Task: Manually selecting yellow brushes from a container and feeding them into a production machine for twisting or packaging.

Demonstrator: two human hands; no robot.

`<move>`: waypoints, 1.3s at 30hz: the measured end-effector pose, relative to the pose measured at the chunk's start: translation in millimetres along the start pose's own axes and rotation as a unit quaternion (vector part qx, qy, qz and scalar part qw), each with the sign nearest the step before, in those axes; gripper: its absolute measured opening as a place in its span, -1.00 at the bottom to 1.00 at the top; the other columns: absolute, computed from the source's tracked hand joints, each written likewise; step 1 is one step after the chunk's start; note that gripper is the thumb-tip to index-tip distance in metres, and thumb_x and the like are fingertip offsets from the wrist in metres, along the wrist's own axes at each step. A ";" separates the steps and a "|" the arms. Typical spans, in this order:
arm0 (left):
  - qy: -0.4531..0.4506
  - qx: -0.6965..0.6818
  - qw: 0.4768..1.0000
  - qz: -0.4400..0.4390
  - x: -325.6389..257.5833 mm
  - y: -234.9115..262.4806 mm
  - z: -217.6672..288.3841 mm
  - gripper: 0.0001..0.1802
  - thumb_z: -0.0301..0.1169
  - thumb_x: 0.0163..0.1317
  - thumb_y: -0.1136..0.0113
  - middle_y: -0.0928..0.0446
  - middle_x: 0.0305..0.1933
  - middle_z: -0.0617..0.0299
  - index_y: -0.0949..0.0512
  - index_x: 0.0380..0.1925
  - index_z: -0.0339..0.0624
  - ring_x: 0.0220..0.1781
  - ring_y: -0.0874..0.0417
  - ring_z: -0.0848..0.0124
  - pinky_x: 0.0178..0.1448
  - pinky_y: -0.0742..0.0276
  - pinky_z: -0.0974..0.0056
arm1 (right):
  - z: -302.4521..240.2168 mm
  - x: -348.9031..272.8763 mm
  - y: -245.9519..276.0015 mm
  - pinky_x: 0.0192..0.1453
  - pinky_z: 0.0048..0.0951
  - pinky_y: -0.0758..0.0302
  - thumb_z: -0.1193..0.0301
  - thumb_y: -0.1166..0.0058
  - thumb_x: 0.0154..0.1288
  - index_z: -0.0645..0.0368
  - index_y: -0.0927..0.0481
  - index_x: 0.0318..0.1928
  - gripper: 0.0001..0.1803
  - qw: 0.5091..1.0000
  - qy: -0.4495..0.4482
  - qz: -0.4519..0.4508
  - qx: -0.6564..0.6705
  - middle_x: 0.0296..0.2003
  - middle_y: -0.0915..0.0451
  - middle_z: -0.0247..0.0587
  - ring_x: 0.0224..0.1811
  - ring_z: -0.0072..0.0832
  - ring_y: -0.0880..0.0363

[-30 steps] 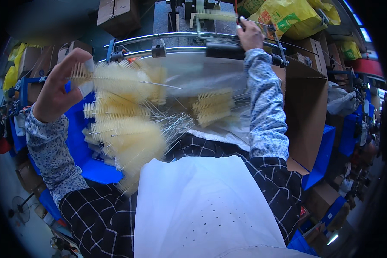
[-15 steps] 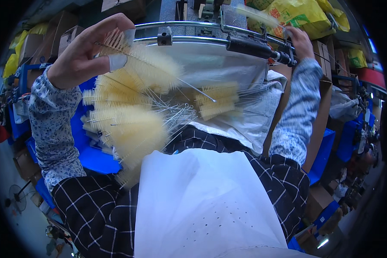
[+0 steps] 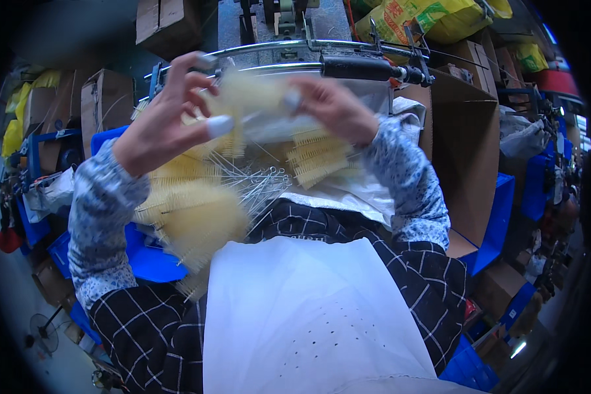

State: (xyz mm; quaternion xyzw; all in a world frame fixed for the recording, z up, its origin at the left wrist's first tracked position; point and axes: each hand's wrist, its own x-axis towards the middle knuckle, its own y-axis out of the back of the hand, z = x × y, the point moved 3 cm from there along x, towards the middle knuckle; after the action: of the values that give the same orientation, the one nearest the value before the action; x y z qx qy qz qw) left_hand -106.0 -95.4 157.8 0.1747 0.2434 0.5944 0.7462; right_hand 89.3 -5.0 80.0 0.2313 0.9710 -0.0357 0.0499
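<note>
My right hand [image 3: 335, 108], smeared by motion, pinches a pale cream bottle brush [image 3: 253, 92] whose bristles reach toward my left hand. My left hand [image 3: 167, 121] is held up with thumb and fingers apart. White covers wrap its thumb and a fingertip. Beneath both hands lies a pile of cream bottle brushes [image 3: 207, 213], their twisted wire stems [image 3: 253, 187] and looped ends pointing to the middle. A smaller bunch of brushes [image 3: 316, 156] rests to the right, on white sheeting. Part of the pile is hidden behind my left hand.
Ahead runs a machine with metal rods [image 3: 269, 47] and a black roller [image 3: 358, 67]. An open cardboard box [image 3: 463, 144] stands at the right, yellow bags [image 3: 433, 20] beyond it. A blue bin [image 3: 154, 253] sits at the left. White cloth [image 3: 308, 295] covers my lap.
My right hand has come from the machine's far right toward the middle, bringing a brush. The brush my left hand held is no longer in its fingers, which have spread.
</note>
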 end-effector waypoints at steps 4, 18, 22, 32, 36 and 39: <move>0.088 0.079 0.955 -0.274 -47.1 8.9 12.1 -0.32 -0.12 -0.06 -0.17 -0.33 -0.17 0.03 -0.13 -0.01 -0.21 -0.25 -0.46 0.25 -0.19 -0.40 0.27 | 15.1 16.4 111.5 -0.18 -0.35 -0.31 0.41 0.11 0.13 -0.12 -0.43 -0.08 -0.69 0.705 0.042 0.313 -0.635 -0.32 -0.49 -0.35 -0.31 -0.38 -0.39; 0.083 0.170 0.941 -0.280 -68.7 4.2 28.6 -0.65 -0.50 -0.13 -0.09 -0.39 -0.33 0.09 -0.37 -0.23 -0.13 -0.36 -0.48 0.24 -0.27 -0.44 0.30 | 35.6 37.8 140.2 -0.06 -0.33 -0.17 0.29 0.12 0.13 -0.30 -0.47 -0.12 -0.72 0.660 -0.020 0.338 -0.670 -0.32 -0.48 -0.41 -0.21 -0.42 -0.33; 0.061 0.130 0.962 -0.232 -66.9 11.0 29.9 -0.72 -0.54 -0.21 -0.11 -0.38 -0.42 0.14 -0.40 -0.38 -0.18 -0.47 -0.47 0.31 -0.44 -0.42 0.36 | 38.2 37.1 143.7 -0.07 -0.33 -0.18 0.29 0.13 0.14 -0.30 -0.47 -0.12 -0.72 0.671 -0.033 0.340 -0.658 -0.33 -0.49 -0.42 -0.21 -0.42 -0.33; -0.023 0.091 0.967 -0.236 -68.0 21.1 32.8 -0.73 -0.58 -0.33 -0.12 -0.34 -0.49 0.19 -0.37 -0.50 -0.18 -0.44 -0.43 0.24 -0.39 -0.38 0.32 | 40.6 38.9 148.8 -0.10 -0.30 -0.22 0.27 0.12 0.13 -0.28 -0.48 -0.12 -0.72 0.701 -0.054 0.330 -0.629 -0.29 -0.53 -0.41 -0.23 -0.40 -0.36; -0.055 0.023 0.960 -0.275 -68.0 21.6 41.3 -0.72 -0.56 -0.35 -0.15 -0.33 -0.48 0.18 -0.37 -0.50 -0.17 -0.43 -0.44 0.22 -0.37 -0.38 0.33 | 39.3 40.0 148.4 -0.10 -0.30 -0.22 0.25 0.13 0.13 -0.28 -0.48 -0.12 -0.72 0.706 -0.071 0.339 -0.618 -0.30 -0.53 -0.41 -0.22 -0.41 -0.36; -0.024 0.097 0.960 -0.261 -65.6 15.3 38.4 -0.72 -0.52 -0.33 -0.16 -0.33 -0.44 0.17 -0.39 -0.48 -0.16 -0.36 -0.43 0.22 -0.31 -0.37 0.32 | 41.6 39.8 150.6 -0.10 -0.30 -0.23 0.23 0.13 0.13 -0.29 -0.48 -0.12 -0.72 0.704 -0.075 0.339 -0.620 -0.31 -0.53 -0.41 -0.22 -0.40 -0.36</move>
State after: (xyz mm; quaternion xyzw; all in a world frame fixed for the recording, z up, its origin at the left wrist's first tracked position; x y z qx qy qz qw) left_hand -107.9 -154.5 207.9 0.1912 0.3191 0.3477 0.8606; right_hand 125.5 143.0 27.2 0.4584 0.6234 0.5759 0.2636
